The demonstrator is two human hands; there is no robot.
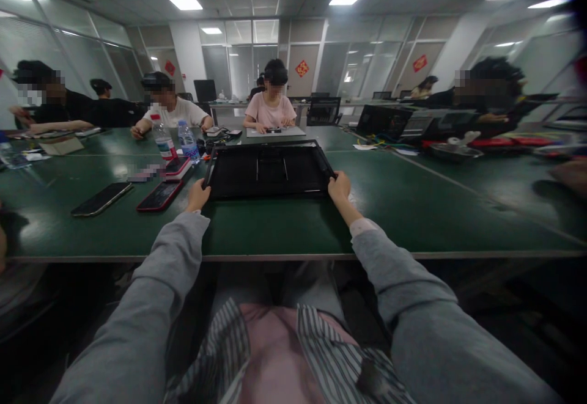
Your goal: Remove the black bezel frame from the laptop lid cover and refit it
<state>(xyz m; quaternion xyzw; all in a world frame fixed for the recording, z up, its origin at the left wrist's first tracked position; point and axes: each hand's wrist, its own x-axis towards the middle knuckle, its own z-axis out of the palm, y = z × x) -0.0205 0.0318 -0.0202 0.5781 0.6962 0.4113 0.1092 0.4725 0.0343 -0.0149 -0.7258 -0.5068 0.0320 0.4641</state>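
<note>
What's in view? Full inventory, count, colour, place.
Frame: 1, black, between both hands
Table: 1, green, centre
Phones: 2, dark-screened, one red-edged, left of frame
Bottles: 3, clear, two beyond phones, one far left
Box: 1, tan, table's far left
Dish: 1, silvery, table's right
Cables: several, mixed, right
Monitor: 1, black, background left of centre
Chair: at least 1, black, background
People: at least 6, mixed clothing, around and behind table
Signs: at least 3, red, far wall
Lights: several, white, ceiling
Smaller clutter: too unclear
Left hand: 1, bare, frame's left edge
Right hand: 1, bare, frame's right edge
Sleeves: 2, grey, forearms
</note>
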